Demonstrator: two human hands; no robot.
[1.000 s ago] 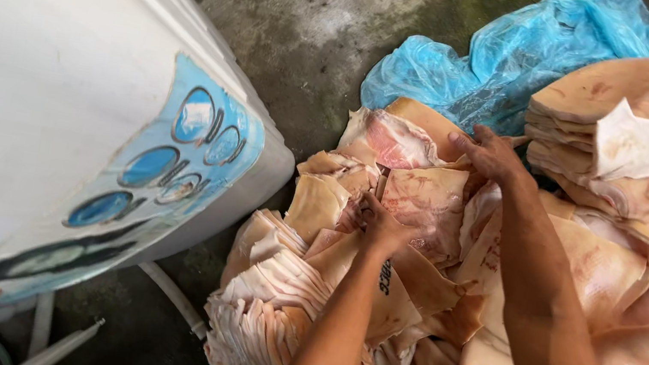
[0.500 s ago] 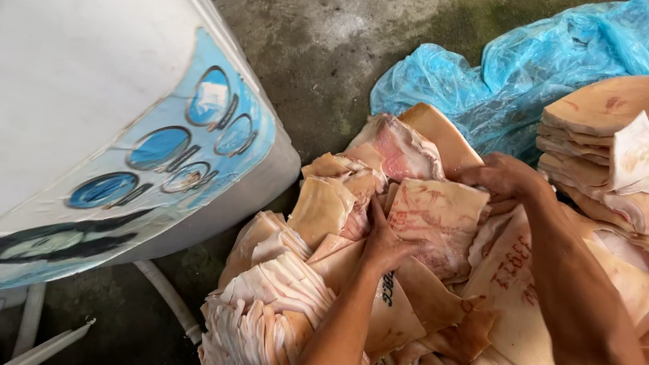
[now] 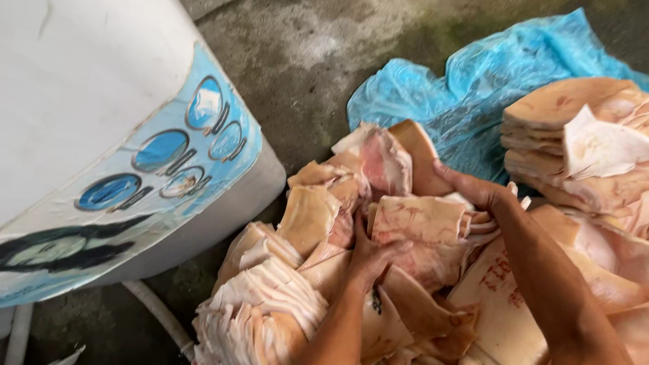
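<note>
1. On the concrete floor (image 3: 320, 43), beside a white appliance (image 3: 54, 79), a heap of raw pork slabs is lying partly on blue plastic (image 3: 477, 94); both hands are working at one slab (image 3: 422, 224) near the top middle of the heap.
2. Left hand (image 3: 369, 255) is pressing against the slab's near edge from below, fingers curled round it; right hand (image 3: 471, 188) is gripping the far top edge, fingers hooked over the rim and closed on it.
3. Judging by the look, the slab is seeming heavy, limp and greasy; it is likely sagging wherever unsupported, and wet fat is probably making it slippery.
4. Skin side is appearing firmer and drier than the cut face; a thick edge with rind is looking like the safest hold, with the other palm under the middle.
5. A neater stack (image 3: 592, 138) is sitting behind on the plastic, apart from the hands; thin folded pieces (image 3: 258, 328) are lying at the heap's near left.
</note>
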